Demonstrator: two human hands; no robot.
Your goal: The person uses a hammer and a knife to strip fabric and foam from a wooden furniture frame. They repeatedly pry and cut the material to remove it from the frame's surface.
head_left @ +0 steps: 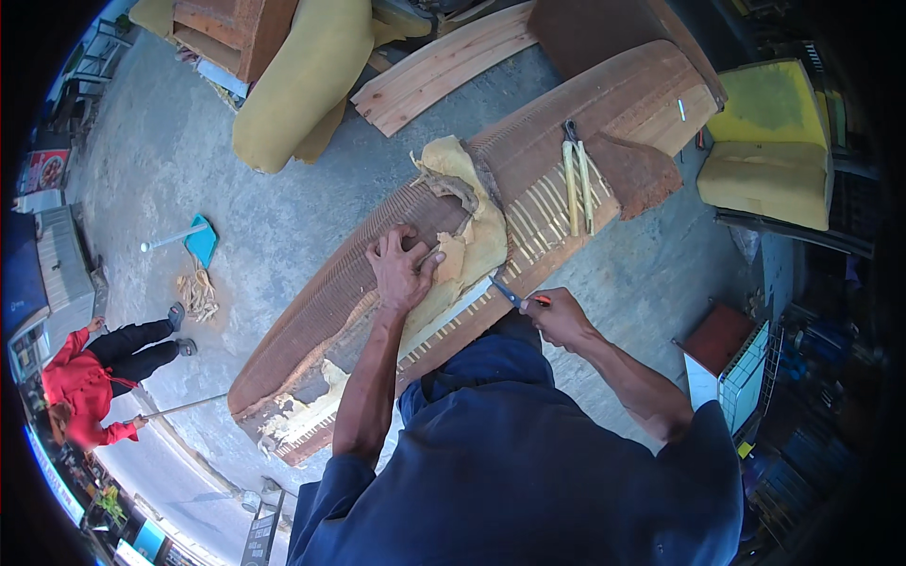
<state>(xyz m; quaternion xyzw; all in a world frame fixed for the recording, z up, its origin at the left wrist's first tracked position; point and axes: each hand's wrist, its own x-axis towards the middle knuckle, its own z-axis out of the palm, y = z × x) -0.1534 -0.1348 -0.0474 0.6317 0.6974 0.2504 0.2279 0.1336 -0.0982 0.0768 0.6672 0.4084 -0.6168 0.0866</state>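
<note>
Orange showed at the handle of the dark-bladed tool (507,291) in my right hand (559,317), the fingers closed round it; its blade pointed up and leftward, the tip just beside the lower edge of the torn, yellowed padding (486,241); my left hand (406,269) rested with its fingers spread and bent on the long, brown, ribbed upholstered piece (321,307), the thumb near that padding; so the piece lay right under my left fingers and just ahead of my right ones, slanting across in front of me; past the blade ran a row of pale strips (531,224), with a long-handled cutter (571,184) lying across them; farther out, on the concrete floor (283,212), lay a teal dustpan (201,241); well off to the left, a person in red (90,387) held a stick (189,406).
</note>
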